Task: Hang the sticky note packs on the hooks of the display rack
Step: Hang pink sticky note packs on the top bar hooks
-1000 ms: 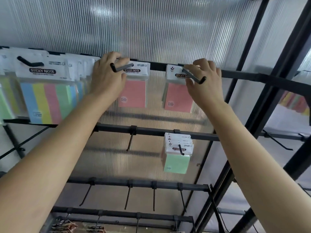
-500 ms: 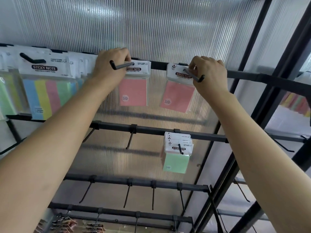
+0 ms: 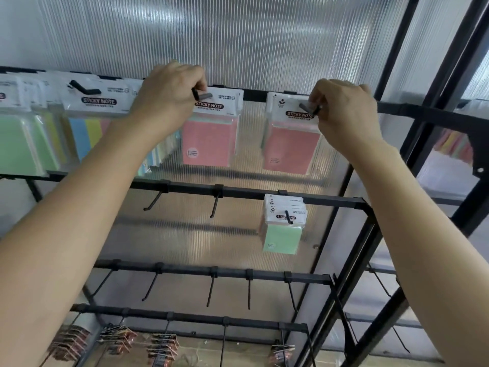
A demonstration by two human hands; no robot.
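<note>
From the head view, a black metal display rack (image 3: 330,200) stands against a ribbed translucent plastic wall panel (image 3: 238,35). At the top rail, the left hand (image 3: 169,99) curls its fingers round the white header of a pink sticky note pack (image 3: 209,144) hanging on a black hook (image 3: 203,96). To its right, the right hand (image 3: 344,115) pinches the header of a second pink pack (image 3: 291,149) on the neighbouring hook (image 3: 308,107). A green pack (image 3: 281,238) hangs one rail lower.

A ribbed translucent panel (image 3: 238,35) fills the back, with soft light glowing through it. A plain white wall (image 3: 18,30) shows at upper left. Black metal uprights (image 3: 434,83) slant along the right side.
</note>
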